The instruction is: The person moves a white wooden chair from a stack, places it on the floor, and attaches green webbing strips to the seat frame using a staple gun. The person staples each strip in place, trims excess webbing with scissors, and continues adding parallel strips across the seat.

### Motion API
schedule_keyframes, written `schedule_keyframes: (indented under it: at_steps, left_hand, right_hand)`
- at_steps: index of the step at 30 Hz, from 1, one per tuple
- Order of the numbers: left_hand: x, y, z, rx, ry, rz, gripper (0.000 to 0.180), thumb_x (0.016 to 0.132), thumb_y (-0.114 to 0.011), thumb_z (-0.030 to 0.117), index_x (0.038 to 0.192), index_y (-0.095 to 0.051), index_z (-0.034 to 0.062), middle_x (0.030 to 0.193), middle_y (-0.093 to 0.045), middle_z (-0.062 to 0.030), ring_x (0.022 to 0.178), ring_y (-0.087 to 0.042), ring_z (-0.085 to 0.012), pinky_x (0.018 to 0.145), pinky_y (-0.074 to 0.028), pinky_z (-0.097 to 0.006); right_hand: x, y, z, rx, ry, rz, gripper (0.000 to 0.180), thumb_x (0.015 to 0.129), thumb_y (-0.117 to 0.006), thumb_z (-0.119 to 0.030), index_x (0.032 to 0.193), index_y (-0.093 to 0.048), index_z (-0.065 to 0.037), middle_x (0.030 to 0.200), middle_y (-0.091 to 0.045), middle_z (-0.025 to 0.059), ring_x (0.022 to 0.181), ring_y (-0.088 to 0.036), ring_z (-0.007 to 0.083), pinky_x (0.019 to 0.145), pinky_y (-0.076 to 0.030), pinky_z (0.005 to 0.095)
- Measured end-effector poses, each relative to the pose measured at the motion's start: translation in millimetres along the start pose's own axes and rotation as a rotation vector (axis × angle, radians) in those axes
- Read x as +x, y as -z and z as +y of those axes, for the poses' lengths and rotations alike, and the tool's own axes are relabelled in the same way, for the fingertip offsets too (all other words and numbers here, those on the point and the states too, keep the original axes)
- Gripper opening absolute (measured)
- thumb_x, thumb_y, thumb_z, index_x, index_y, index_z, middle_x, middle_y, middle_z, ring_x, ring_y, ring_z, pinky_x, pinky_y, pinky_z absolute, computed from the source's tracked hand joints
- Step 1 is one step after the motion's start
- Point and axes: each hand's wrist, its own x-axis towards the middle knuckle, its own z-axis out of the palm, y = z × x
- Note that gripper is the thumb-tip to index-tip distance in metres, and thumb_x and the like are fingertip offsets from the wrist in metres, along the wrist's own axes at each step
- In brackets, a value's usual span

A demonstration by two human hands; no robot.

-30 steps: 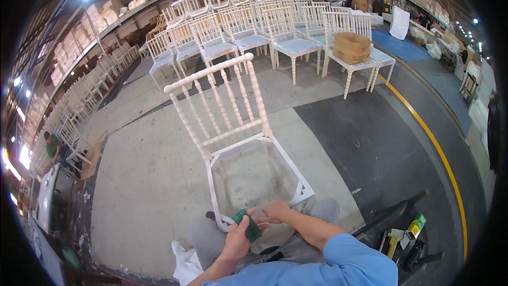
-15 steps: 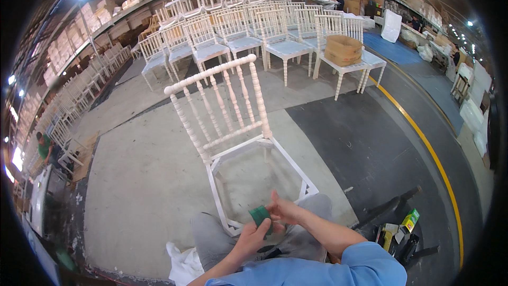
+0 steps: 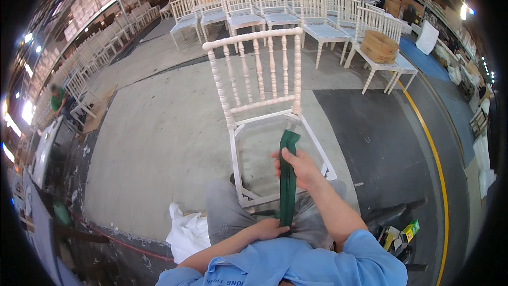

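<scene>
A long green strip [image 3: 287,190], dark-lined along its length, is stretched upright between my hands. My right hand [image 3: 301,168] grips its upper part, thumb on top, and a short end folds over above the fingers. Low in my lap, my left hand [image 3: 267,229] is closed on the strip's lower end, its fingertips partly hidden. More green material shows beside the left hand. Just in front of my knees stands a white chair frame [image 3: 233,151] with a turned-spindle back [image 3: 259,71] and an open seat; neither hand touches it.
White cloth [image 3: 188,233] lies left of my legs. Rows of white chairs [image 3: 280,18] stand ahead, one bearing a cardboard box [image 3: 379,46]. Small packages, including a green-yellow box [image 3: 410,230], lie at my right. A person in green [image 3: 57,100] sits far left.
The green strip was bunched in my left hand and is now drawn out lengthwise. My right hand has moved up and away, gripping it; my left has dropped toward my lap.
</scene>
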Motion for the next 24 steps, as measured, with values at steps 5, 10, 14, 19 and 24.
schedule_keyframes:
  at_steps: [5,10,14,19,24]
  left_hand:
    - [-16.8,61.2,9.4,-0.562,-0.246,0.328,0.065,0.103,-0.062,0.035,0.157,-0.04,0.0071,0.141,-0.059,-0.0111,0.13,-0.055,-0.0233,0.11,-0.042,-0.039]
    - [-17.4,112.6,11.2,-1.179,-0.309,0.486,0.033,0.104,-0.063,0.028,0.126,-0.062,0.0031,0.109,-0.067,-0.0039,0.097,-0.062,-0.0139,0.085,-0.049,-0.032]
    - [-4.9,112.6,31.1,-1.213,-0.218,0.677,0.013,0.101,-0.066,0.018,0.099,-0.067,0.0049,0.087,-0.067,0.0001,0.08,-0.06,-0.0105,0.076,-0.047,-0.027]
    - [-2.4,101.1,17.5,-1.103,-0.211,0.894,0.012,0.101,-0.066,0.016,0.099,-0.067,0.0036,0.088,-0.068,-0.0025,0.08,-0.062,-0.0125,0.075,-0.051,-0.03]
    - [5.3,99.9,20.8,-1.219,-0.198,0.923,0.011,0.1,-0.068,0.014,0.099,-0.067,0.0034,0.092,-0.068,-0.0026,0.083,-0.063,-0.0123,0.078,-0.052,-0.03]
  right_hand:
    - [-10.3,3.3,16.8,-0.048,-0.199,-0.016,0.045,0.104,-0.061,-0.043,0.112,-0.067,0.0,0.085,-0.067,0.0064,0.075,-0.067,0.0184,0.069,-0.057,0.0338]
    - [-10.3,-2.8,59.7,-0.103,-0.316,-0.047,0.044,0.104,-0.06,-0.043,0.108,-0.068,0.0,0.087,-0.068,0.0067,0.077,-0.068,0.0185,0.071,-0.057,0.0331]
    - [-5.3,14.2,77.2,-0.261,-0.279,-0.05,0.038,0.105,-0.061,-0.037,0.109,-0.068,0.001,0.093,-0.07,0.0054,0.083,-0.067,0.0142,0.076,-0.055,0.0286]
    - [14.8,10.9,68.9,-0.461,0.079,0.114,0.02,0.102,-0.065,-0.016,0.113,-0.067,0.001,0.097,-0.071,0.0041,0.089,-0.064,0.0102,0.08,-0.052,0.0269]
    - [28.8,10.4,68.6,-0.536,0.238,0.171,0.023,0.094,-0.069,-0.003,0.117,-0.066,-0.001,0.094,-0.071,0.0052,0.087,-0.066,0.0115,0.079,-0.053,0.0281]
